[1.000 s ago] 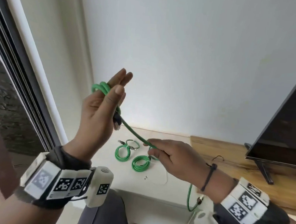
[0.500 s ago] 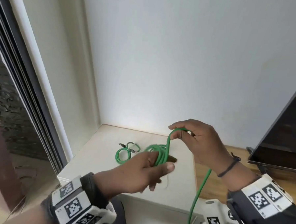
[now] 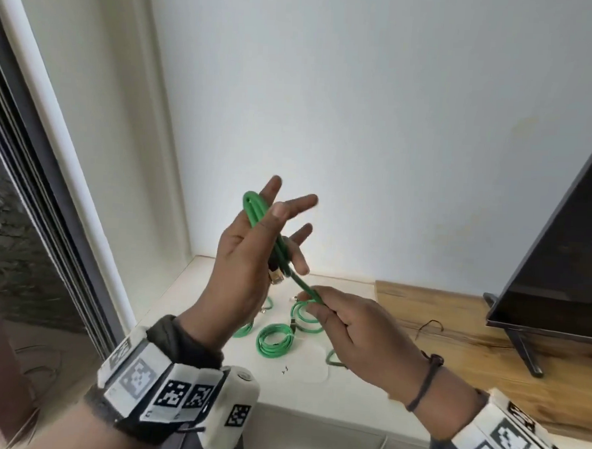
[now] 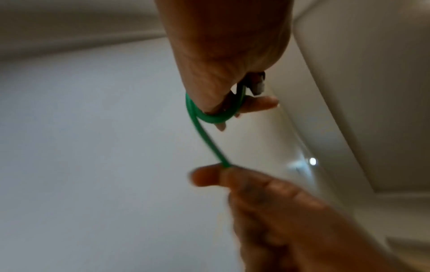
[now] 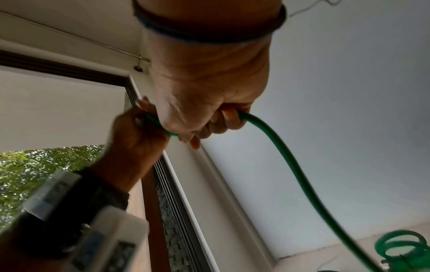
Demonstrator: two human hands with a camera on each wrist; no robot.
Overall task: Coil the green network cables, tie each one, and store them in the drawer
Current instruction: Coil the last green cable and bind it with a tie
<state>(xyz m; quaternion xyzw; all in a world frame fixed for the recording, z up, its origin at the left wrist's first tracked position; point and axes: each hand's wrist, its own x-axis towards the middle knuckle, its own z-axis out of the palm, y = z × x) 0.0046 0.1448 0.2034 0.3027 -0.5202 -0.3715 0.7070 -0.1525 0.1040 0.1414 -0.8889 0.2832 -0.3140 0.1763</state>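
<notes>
A network cable [image 3: 266,223] is being held up above the white cabinet top [image 3: 195,294], looped over the raised left hand [image 3: 248,256], whose thumb is pressing the loops against the palm. Its connector [image 3: 275,276] is hanging below that palm. From there the cable is being led down and right into the right hand [image 3: 357,334], which is being held lower and nearer the camera. Beneath both hands, coiled cables [image 3: 275,340] are lying on the cabinet top. To the right, a wooden shelf [image 3: 454,322] is adjoining it, and a television [image 3: 559,272] is standing on that shelf against the wall.
</notes>
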